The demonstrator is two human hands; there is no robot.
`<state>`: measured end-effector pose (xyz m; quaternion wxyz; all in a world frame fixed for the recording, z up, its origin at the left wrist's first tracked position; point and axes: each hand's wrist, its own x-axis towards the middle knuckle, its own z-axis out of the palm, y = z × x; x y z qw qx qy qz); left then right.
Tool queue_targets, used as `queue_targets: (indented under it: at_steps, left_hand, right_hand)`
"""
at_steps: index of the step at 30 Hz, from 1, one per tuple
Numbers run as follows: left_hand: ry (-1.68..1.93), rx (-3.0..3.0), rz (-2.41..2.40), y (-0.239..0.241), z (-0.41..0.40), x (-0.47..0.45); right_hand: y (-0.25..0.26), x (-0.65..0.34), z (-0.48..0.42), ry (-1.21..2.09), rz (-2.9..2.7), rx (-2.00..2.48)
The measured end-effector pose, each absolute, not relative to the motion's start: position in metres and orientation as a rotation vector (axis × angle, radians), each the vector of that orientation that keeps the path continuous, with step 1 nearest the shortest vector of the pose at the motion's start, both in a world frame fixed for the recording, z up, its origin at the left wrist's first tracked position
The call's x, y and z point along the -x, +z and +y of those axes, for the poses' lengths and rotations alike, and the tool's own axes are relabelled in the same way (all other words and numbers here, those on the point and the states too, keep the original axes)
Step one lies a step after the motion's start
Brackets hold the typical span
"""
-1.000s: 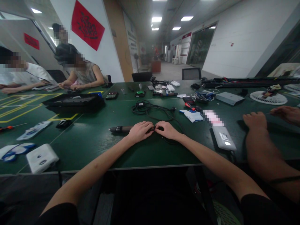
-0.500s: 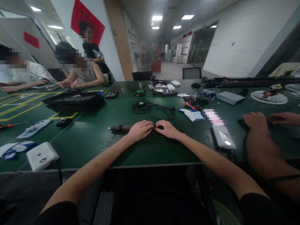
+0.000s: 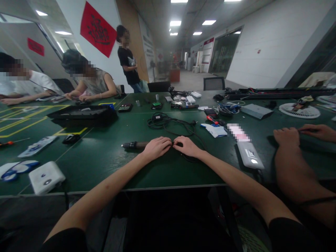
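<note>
An electric screwdriver (image 3: pixel 135 145) lies on the green table, its metal bit end pointing left. My left hand (image 3: pixel 158 146) is wrapped over its rear part, which the palm and fingers hide. At the tail end, my right hand (image 3: pixel 186 145) pinches what looks like the power cord, its fingertips almost touching my left ones. The black cord (image 3: pixel 181 125) lies in loose coils just beyond both hands, with a small adapter block (image 3: pixel 158 117) on it. Part of the cord passes beneath my right hand.
Left are a white box (image 3: pixel 46 176), a black tray (image 3: pixel 84 113) and a black part (image 3: pixel 71 138). Right are a white packet (image 3: pixel 216 130), a red screwdriver (image 3: pixel 212 119) and a white power bank (image 3: pixel 250 154). A co-worker's arm (image 3: pixel 294 168) rests at far right.
My hands keep practically the same hold and place. A person standing in the background has moved to the right. The view has shifted very slightly.
</note>
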<state>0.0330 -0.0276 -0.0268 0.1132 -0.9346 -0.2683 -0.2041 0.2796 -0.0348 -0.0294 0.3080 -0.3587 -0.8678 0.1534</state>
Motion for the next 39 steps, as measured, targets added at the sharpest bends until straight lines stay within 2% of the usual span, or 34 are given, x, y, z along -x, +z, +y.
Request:
queue_targets:
  at_steps: [23,31,39]
  left_hand:
    - [-0.632,2.719,-0.891,-0.0255,-0.0288,-0.0346]
    - [-0.566,2.780,-0.666,-0.0217,-0.0295,-0.0339]
    - [-0.541,2.717,-0.672,-0.0200,-0.0308,-0.0386]
  right_hand:
    - [-0.0321,-0.2792,-0.0345,0.376,-2.291,0.956]
    - [-0.0321,-0.2791,-0.0331,0.394,-2.286,0.964]
    - [-0.0360,-0.2784,-0.0310,0.369,-2.289,0.974]
